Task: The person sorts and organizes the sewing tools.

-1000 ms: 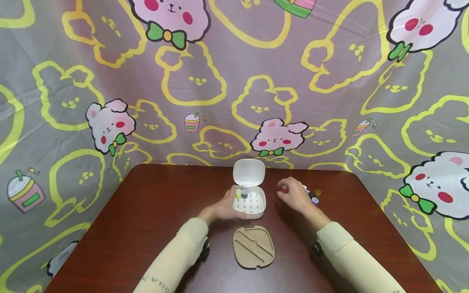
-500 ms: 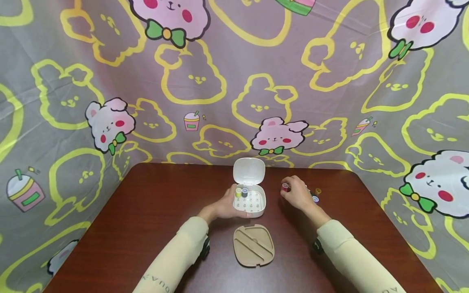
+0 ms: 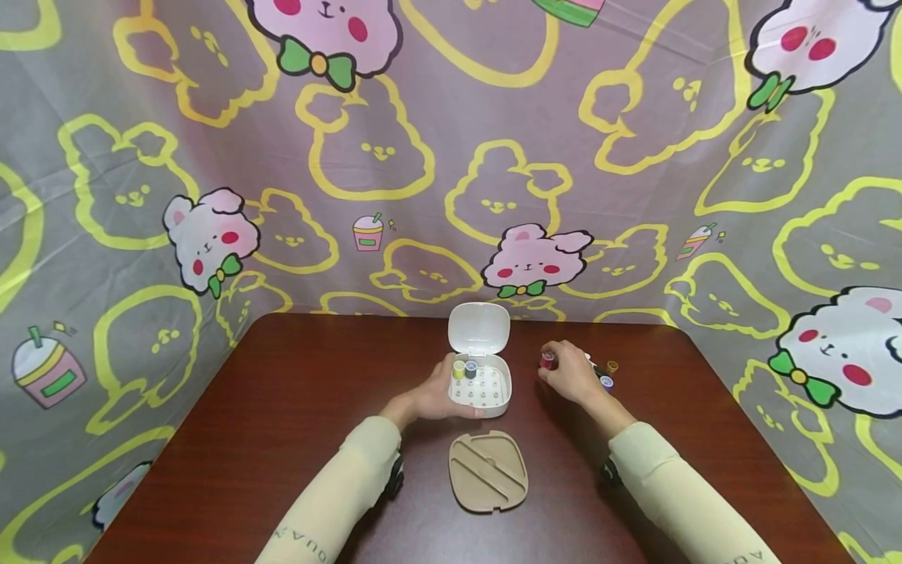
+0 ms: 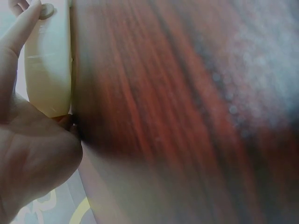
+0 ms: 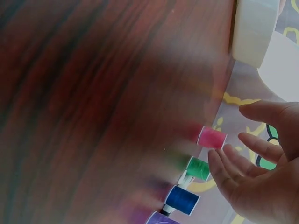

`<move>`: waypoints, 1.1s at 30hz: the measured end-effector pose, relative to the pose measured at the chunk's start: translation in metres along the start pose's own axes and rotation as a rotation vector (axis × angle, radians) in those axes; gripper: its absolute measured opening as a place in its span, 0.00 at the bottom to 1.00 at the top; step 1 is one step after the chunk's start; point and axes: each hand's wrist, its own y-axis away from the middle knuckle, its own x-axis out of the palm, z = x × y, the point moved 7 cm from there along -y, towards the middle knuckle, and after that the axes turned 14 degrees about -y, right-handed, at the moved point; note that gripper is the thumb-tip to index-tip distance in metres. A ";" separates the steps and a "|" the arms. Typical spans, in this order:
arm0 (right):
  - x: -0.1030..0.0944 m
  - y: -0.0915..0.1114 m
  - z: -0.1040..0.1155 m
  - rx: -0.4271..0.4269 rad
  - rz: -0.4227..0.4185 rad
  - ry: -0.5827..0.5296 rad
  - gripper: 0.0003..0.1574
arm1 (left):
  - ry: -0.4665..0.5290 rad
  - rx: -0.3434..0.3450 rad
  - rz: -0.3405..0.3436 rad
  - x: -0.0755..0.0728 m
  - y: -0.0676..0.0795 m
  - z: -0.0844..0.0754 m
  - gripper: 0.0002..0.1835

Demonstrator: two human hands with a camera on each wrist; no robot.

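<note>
Left hand (image 3: 431, 399), sleeve (image 3: 334, 482) reading "UA", grips white box (image 3: 499, 410), right hand (image 3: 571, 374) loose beside pink spool (image 5: 211, 137).

I count one white plastic box (image 3: 498, 410) with one hinged lid (image 3: 479, 327), and one tan, round-cornered tray (image 3: 465, 486) at its six o'clock. Inside, toward eleven: one yellow-green thread spool (image 3: 460, 370), one slate-grey thread spool (image 3: 471, 371). On the one reddish-brown bench (image 3: 282, 392), toward the box's three o'clock, I see five more: one pink spool (image 5: 212, 137), one green spool (image 5: 199, 169), one blue spool (image 5: 183, 199), one purple spool (image 5: 159, 219), one gold spool (image 3: 612, 366).
</note>
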 end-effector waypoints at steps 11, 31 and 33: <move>0.000 -0.002 -0.001 -0.020 -0.011 -0.017 0.23 | -0.029 0.029 -0.022 -0.004 0.007 -0.009 0.61; 0.003 -0.006 -0.001 -0.010 0.024 -0.092 0.24 | -0.018 0.028 -0.017 -0.009 0.009 -0.014 0.60; 0.003 -0.006 -0.001 -0.003 0.027 -0.109 0.24 | -0.011 0.029 -0.013 -0.009 0.010 -0.015 0.60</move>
